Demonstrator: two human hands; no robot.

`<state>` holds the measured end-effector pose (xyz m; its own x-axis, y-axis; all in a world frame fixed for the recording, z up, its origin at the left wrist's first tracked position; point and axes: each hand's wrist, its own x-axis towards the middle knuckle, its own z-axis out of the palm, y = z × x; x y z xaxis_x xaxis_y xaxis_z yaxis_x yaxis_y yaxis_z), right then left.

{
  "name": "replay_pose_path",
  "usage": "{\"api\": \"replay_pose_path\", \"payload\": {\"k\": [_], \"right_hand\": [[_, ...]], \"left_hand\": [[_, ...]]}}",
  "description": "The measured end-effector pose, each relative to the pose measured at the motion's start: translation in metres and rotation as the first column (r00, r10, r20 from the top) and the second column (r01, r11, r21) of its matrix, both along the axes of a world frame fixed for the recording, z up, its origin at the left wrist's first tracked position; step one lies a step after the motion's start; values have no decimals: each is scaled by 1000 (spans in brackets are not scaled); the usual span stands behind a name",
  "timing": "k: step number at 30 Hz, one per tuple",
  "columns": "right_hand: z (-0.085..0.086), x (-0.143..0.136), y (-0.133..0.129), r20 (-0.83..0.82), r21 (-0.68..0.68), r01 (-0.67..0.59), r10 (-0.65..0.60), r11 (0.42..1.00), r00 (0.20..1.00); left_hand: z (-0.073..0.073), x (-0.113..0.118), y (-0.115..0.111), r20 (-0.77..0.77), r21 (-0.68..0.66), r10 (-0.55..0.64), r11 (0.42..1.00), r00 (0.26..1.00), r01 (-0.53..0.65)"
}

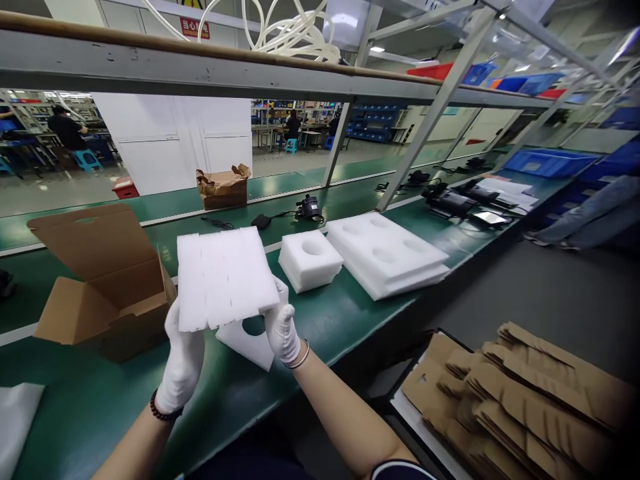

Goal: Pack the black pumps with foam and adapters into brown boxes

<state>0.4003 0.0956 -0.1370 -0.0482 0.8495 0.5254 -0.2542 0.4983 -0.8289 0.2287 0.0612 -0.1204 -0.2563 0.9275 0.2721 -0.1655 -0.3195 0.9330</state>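
Between my gloved hands a white foam block (225, 277) is held up above the green bench, its slit side facing me. My left hand (184, 357) grips its lower left edge, the fingertips hidden behind it. At the lower right corner my right hand (283, 327) clasps it, thumb in front. Below the block, a flat foam sheet with a round hole (255, 352) lies on the bench, partly covered. An open cardboard box (135, 300) stands to the left. Right of my hands sits a smaller stack of foam pads with a hole (310, 260).
Large foam sheets (385, 253) are stacked farther right. A small black device (309, 208) with a cable lies behind. Flattened cardboard boxes (520, 400) fill a cart at lower right. A shelf beam (200, 63) crosses overhead. A person's legs (595, 213) show at right.
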Motion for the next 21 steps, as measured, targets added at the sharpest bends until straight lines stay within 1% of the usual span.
{"api": "replay_pose_path", "payload": {"k": [2, 3, 5, 7, 8, 9, 10, 11, 12, 13, 14, 15, 16, 17, 18, 20, 21], "right_hand": [[-1, 6, 6, 55, -13, 34, -33, 999, 998], [-1, 10, 9, 107, 3, 42, -42, 999, 993], [4, 20, 13, 218, 83, 45, -62, 996, 974], [16, 28, 13, 327, 159, 51, -101, 986, 939], [25, 32, 11, 389, 177, 67, -133, 982, 912], [37, 35, 9, 453, 193, 100, -179, 976, 873], [50, 37, 7, 516, 224, 148, -246, 963, 820], [65, 40, 6, 570, 282, 205, -336, 937, 750], [80, 42, 5, 605, 369, 266, -447, 891, 659], [96, 46, 6, 617, 467, 320, -563, 824, 550], [110, 50, 9, 613, 559, 357, -663, 748, 430], [124, 55, 14, 610, 628, 377, -731, 681, 306], [135, 62, 22, 619, 670, 383, -763, 636, 185], [145, 69, 31, 642, 687, 387, -763, 615, 73], [153, 76, 41, 672, 688, 392, -740, 611, -27], [161, 90, 64, 728, 666, 418, -661, 618, -183], [162, 96, 76, 747, 653, 439, -620, 617, -240]], "left_hand": [[6, -4, -2, 41, -62, -5, 998, 999, 8], [8, -7, -2, 55, -96, -19, 995, 998, 24], [10, -13, -2, 75, -193, -30, 980, 997, 44], [9, -16, 1, 108, -271, 2, 962, 994, 27], [8, -14, 4, 134, -277, 22, 961, 991, 17], [8, -11, 8, 167, -256, 27, 967, 986, 17], [8, -4, 14, 204, -214, 6, 976, 979, 38], [10, 5, 21, 234, -166, -47, 982, 971, 87], [13, 17, 31, 255, -125, -127, 979, 959, 163], [18, 31, 42, 265, -98, -225, 961, 938, 258], [22, 48, 56, 264, -88, -320, 931, 910, 353], [28, 65, 71, 248, -77, -409, 895, 878, 438], [33, 84, 87, 223, -79, -480, 859, 849, 506], [37, 103, 103, 187, -95, -531, 828, 827, 553], [41, 120, 119, 133, -124, -570, 802, 811, 584], [44, 149, 147, 75, -168, -575, 798, 814, 579], [43, 160, 158, 49, -182, -561, 809, 827, 559]]}}
